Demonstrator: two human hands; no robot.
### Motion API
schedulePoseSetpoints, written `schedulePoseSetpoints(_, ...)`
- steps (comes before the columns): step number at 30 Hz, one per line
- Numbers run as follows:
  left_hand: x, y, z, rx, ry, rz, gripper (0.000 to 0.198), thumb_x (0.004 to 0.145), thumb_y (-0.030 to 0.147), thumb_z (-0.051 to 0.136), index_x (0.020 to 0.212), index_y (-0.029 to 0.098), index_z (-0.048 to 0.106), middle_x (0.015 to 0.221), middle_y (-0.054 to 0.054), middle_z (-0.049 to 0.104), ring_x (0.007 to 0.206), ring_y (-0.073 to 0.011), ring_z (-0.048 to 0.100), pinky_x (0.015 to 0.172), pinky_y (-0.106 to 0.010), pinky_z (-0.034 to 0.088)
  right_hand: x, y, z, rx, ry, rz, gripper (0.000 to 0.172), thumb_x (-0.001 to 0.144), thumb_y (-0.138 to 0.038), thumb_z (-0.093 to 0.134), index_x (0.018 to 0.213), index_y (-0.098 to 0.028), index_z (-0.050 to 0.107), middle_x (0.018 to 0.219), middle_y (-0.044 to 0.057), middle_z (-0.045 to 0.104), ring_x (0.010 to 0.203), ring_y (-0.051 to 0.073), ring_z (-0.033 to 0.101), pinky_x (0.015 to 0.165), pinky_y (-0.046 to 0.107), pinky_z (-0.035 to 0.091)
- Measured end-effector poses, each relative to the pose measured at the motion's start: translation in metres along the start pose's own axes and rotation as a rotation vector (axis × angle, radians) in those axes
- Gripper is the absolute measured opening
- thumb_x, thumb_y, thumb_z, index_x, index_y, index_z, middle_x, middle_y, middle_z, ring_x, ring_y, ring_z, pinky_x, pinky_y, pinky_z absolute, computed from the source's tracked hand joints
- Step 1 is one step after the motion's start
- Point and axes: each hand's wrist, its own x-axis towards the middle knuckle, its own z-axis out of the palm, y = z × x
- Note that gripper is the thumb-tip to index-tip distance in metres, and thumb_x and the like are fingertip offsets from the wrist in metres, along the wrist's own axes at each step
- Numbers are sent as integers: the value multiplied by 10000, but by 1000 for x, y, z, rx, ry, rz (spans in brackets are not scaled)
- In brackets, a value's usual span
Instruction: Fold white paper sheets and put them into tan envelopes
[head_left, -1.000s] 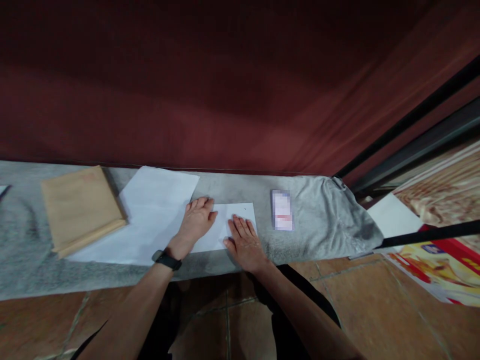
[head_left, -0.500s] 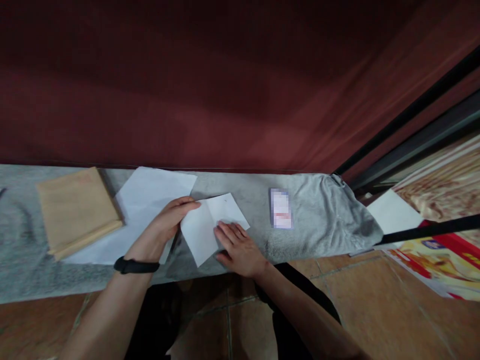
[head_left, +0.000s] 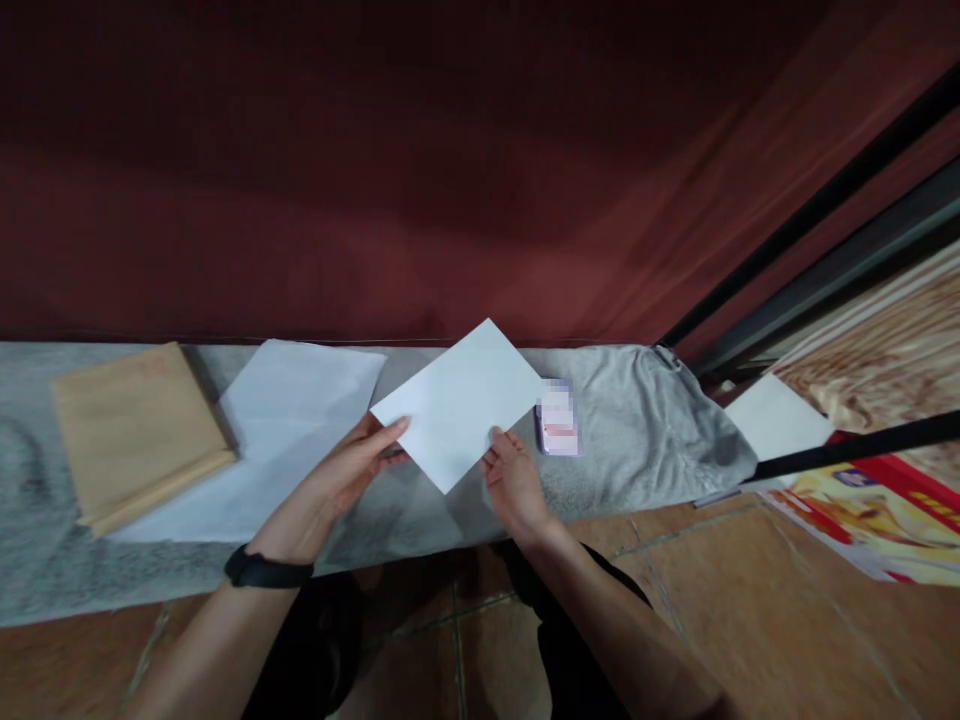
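Note:
Both my hands hold a folded white paper (head_left: pixel 459 400) lifted off the grey cloth-covered ledge (head_left: pixel 420 500) and turned diagonally. My left hand (head_left: pixel 352 470), with a black band on the wrist, pinches the paper's left corner. My right hand (head_left: pixel 511 480) pinches its lower right edge. A larger white sheet (head_left: pixel 277 430) lies flat on the ledge to the left of my left hand.
A stack of brown envelopes (head_left: pixel 131 430) sits at the left of the ledge. A small card or packet (head_left: pixel 556 420) lies just right of the paper. A dark red curtain (head_left: pixel 450 170) hangs behind. Printed sheets (head_left: pixel 862 500) and a black bar (head_left: pixel 855 452) are at the right.
Both hands were pressing the paper flat on the ledge; since then they have picked it up, rotated it and raised it towards the curtain.

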Motion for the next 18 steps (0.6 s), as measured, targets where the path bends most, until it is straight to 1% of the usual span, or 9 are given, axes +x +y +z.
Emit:
schedulePoseSetpoints(2,1,-8,-2,20,-13,-42,574,626,352,893,1135,194,681,1135,-92,755,963,-230,719,778,-327,584,-1,1,-4,62,-2,81,227,822,-402,668,945,-245,560,1126,90,752,978,216,749,829,347,621)
schedulePoseSetpoints(4,6,-11,-9,40,7,-53,577,572,300,896,1100,181,695,1053,-82,768,878,-206,717,725,-294,558,-5,-1,-10,29,-85,203,224,826,-379,689,952,-217,598,1080,97,767,926,207,754,829,344,618)
schedulePoseSetpoints(7,13,-5,-23,138,40,-11,581,561,285,844,1109,171,690,949,-57,768,802,-193,690,649,-263,495,-17,-10,-17,-137,-422,499,286,871,-425,685,968,-156,680,999,107,786,816,186,751,800,341,611)
schedulePoseSetpoints(10,15,1,-32,294,-48,-5,579,574,280,780,1130,153,679,849,-28,747,742,-187,647,604,-252,430,-25,-18,-21,-211,-792,685,434,851,-535,722,1020,-136,726,1027,126,789,833,194,751,803,358,607)
schedulePoseSetpoints(12,14,0,-35,366,-115,-14,617,596,278,733,1192,141,651,830,-16,732,730,-186,631,598,-253,416,-24,-19,-21,-171,-859,601,469,849,-569,721,1048,-144,732,1075,130,781,869,197,747,836,368,601)
schedulePoseSetpoints(13,14,-3,-35,393,-124,-15,653,606,275,709,1239,138,625,823,-10,724,725,-187,629,595,-254,417,-21,-17,-20,-160,-816,497,457,870,-571,696,1053,-154,732,1093,124,776,881,194,741,852,370,597)
schedulePoseSetpoints(15,17,-10,-36,450,-105,0,734,622,258,657,1338,132,557,813,-2,714,725,-198,637,598,-264,439,-13,-12,-18,-233,-614,212,408,935,-550,606,1062,-182,728,1119,104,767,925,193,727,893,373,586)
schedulePoseSetpoints(17,23,-19,-38,550,-52,72,765,644,235,612,1395,128,514,804,-1,711,737,-213,654,630,-290,484,-3,-3,-15,-483,-385,-98,381,995,-499,507,1130,-212,718,1194,93,746,1063,211,697,985,395,553)
schedulePoseSetpoints(18,26,-22,-40,626,-8,130,763,658,221,595,1410,131,508,806,-3,714,749,-219,664,662,-306,507,1,1,-14,-654,-325,-231,376,1016,-454,475,1206,-220,699,1280,94,716,1176,221,658,1064,414,508)
